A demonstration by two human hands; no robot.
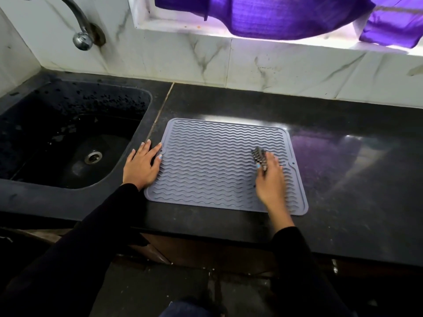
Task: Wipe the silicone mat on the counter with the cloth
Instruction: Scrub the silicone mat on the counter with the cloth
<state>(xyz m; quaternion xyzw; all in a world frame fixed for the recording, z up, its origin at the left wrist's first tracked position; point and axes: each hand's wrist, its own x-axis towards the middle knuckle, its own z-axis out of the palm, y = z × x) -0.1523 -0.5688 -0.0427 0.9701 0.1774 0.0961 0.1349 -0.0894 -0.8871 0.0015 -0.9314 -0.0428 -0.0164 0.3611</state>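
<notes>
A grey silicone mat (212,165) with wavy ridges lies flat on the black counter (343,175). My left hand (141,164) rests flat with fingers spread on the counter at the mat's left edge, thumb tip on the mat. My right hand (271,179) is over the mat's right part, its fingers closed around a small bunched dark patterned cloth (259,156) that presses on the ridges. Most of the cloth is hidden under my fingers.
A black sink (68,138) with a metal drain lies left of the mat, a chrome tap (81,37) above it. Marble tiles line the back wall. Purple fabric (286,17) hangs at the window. The counter's front edge runs just below the mat.
</notes>
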